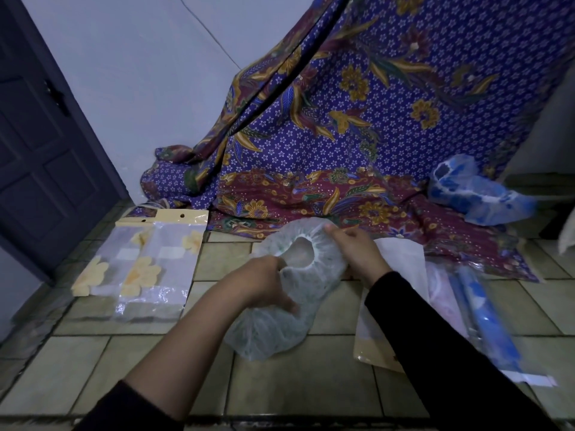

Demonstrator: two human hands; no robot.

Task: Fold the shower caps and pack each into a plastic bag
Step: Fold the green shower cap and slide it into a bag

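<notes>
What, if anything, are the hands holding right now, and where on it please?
Both hold the pale shower cap: left hand grips the near elastic rim, right hand the far rim.

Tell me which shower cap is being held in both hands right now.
The pale translucent green-speckled shower cap, gripped by the left hand and right hand. The blue-patterned plastic shower cap lies untouched on the batik cloth.

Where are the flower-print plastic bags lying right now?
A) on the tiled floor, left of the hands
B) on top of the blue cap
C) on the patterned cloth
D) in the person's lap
A: the bags lie flat on the floor, left of the left hand.
</notes>
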